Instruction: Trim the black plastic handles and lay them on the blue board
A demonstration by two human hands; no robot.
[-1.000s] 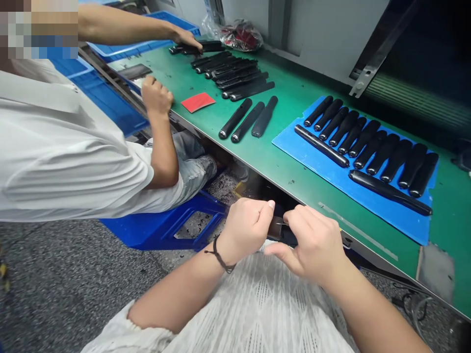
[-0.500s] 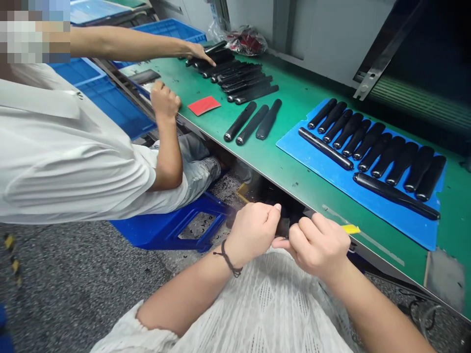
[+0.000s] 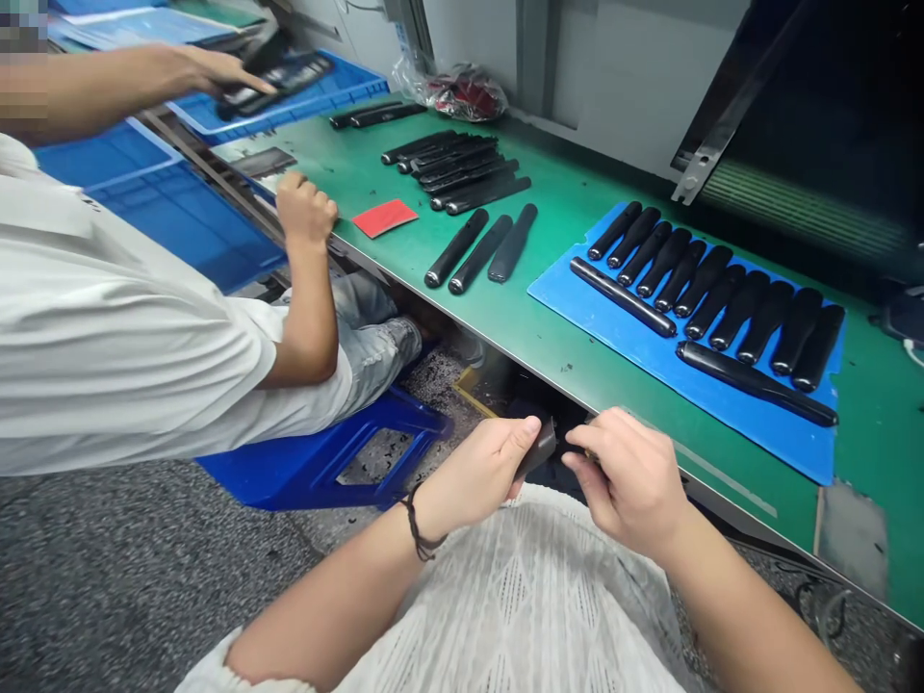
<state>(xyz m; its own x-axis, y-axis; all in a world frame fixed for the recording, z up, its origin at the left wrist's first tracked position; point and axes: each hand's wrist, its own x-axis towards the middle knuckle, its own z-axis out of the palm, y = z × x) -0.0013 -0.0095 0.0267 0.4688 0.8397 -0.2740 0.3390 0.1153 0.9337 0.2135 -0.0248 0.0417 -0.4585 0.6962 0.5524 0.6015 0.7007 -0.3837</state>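
Observation:
My left hand (image 3: pixel 483 472) is closed around a dark, smooth handle-like piece (image 3: pixel 540 449); its end shows past my thumb, and the palm hides the remainder. Close to that end, my right hand (image 3: pixel 631 476) has thumb and fingers curled in a pinch on a thin tool with a yellow part (image 3: pixel 589 452), mostly hidden by the fingers. A small gap separates the two hands, both over my lap at the bench edge. Several glossy black handles (image 3: pixel 743 308) lie in a row on a blue sheet (image 3: pixel 765 443), with two more along its near side.
On the green bench (image 3: pixel 549 332) are three black handles (image 3: pixel 480 252), a red sheet (image 3: pixel 385 218) and more handles (image 3: pixel 462 159). At left a co-worker's hand (image 3: pixel 223 72) holds dark pieces over blue crates (image 3: pixel 188 207). A blue stool (image 3: pixel 303 462) stands below.
My hands have moved apart slightly, and the dark piece's end is now tilted up in view. The yellow end behind my right hand has gone from sight. The co-worker has lifted pieces toward the crates.

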